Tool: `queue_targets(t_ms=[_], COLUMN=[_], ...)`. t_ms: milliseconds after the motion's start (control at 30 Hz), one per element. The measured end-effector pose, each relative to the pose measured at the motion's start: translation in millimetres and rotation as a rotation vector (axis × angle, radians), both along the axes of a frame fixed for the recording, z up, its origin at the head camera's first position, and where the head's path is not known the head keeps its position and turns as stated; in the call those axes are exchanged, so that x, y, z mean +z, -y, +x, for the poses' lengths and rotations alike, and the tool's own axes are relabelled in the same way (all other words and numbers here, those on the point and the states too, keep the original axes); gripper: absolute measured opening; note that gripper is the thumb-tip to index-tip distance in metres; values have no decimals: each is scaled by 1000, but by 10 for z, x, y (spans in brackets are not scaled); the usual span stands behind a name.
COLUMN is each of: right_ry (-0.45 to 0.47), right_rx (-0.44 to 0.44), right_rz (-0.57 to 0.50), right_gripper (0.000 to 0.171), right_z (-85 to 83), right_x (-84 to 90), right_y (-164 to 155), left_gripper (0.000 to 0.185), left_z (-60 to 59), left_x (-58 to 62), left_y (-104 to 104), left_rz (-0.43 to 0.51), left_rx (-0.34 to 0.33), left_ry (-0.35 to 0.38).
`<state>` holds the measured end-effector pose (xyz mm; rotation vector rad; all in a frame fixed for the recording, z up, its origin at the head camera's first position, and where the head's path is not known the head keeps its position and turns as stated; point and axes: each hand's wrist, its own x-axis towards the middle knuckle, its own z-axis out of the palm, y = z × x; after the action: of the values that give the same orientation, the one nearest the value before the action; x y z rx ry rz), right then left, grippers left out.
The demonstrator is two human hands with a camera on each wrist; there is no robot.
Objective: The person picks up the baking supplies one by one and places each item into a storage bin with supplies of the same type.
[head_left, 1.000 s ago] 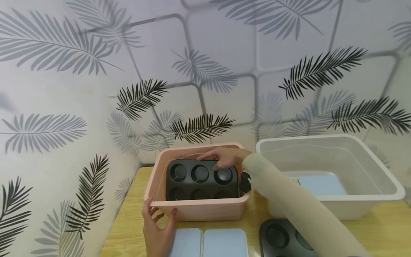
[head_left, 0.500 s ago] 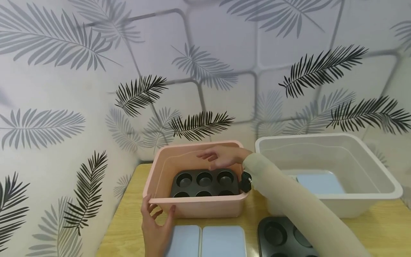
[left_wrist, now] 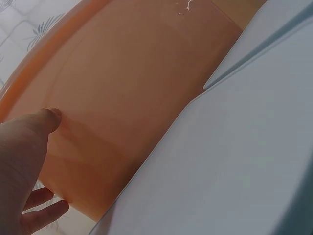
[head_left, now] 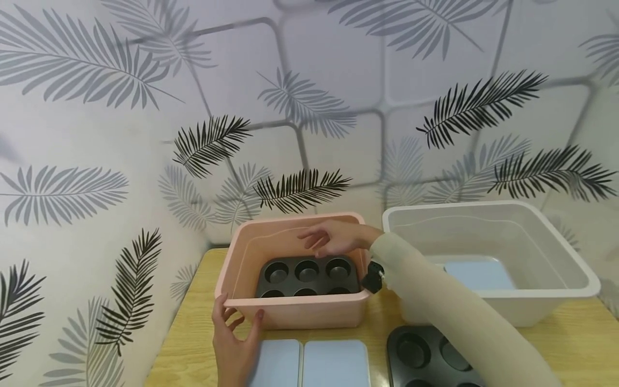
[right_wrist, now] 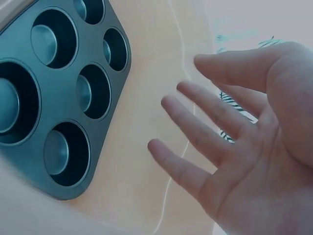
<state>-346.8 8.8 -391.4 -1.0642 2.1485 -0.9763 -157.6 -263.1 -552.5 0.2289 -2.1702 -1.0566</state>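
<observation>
Fingers [head_left: 226,316] of the left hand [head_left: 235,344] press the pink tub's [head_left: 295,314] near wall, thumb on its front, at the bench's [head_left: 193,333] left. Inside lies a muffin tin [head_left: 308,276]. Over it hangs the right hand [head_left: 333,236], fingers [right_wrist: 205,115] spread, holding nothing. Farther right stands a clear tub [head_left: 587,279].

A black muffin tray [head_left: 307,275] sat in a salmon-pink tub [head_left: 290,312] beside a translucent white tub [head_left: 556,301]. Pale blue lids [head_left: 309,363] lay on the yellow wood-grain bench [head_left: 193,333], against wallpaper [head_left: 145,134] patterned with grey and black palm fronds.
</observation>
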Motion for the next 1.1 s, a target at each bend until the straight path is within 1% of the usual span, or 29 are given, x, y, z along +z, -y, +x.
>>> queue_targets(t_ms=[67, 300, 433, 500, 633, 700, 900, 1100], right_ry=[-8, -68, -82, -93, -141, -147, -126, -89], right_rx=[-7, 17, 15, 20, 28, 25, 7, 3], right_rz=[-18, -65, -80, -91, -110, -119, -144, -192], right_gripper=[62, 54, 54, 54, 54, 55, 58, 63], right_z=[23, 108, 156, 182, 239, 272, 383, 477], right_x=[5, 16, 18, 28, 66, 93, 163, 167], right_y=[-12, -41, -78, -114, -212, -260, -373, -471], left_gripper=[93, 94, 93, 92, 90, 90, 91, 92], left_z=[-7, -38, -22, -14, -12, -12, -18, -12], left_x=[-9, -34, -30, -28, -21, -18, -19, -33], left_y=[9, 52, 45, 41, 40, 45, 58, 43], left_rz=[-3, -14, 5, 1, -33, -47, -49, -27], left_rx=[-1, -13, -14, -9, -7, -15, -45, -61], left_ry=[-6, -32, -20, -19, -34, -43, -78, -95])
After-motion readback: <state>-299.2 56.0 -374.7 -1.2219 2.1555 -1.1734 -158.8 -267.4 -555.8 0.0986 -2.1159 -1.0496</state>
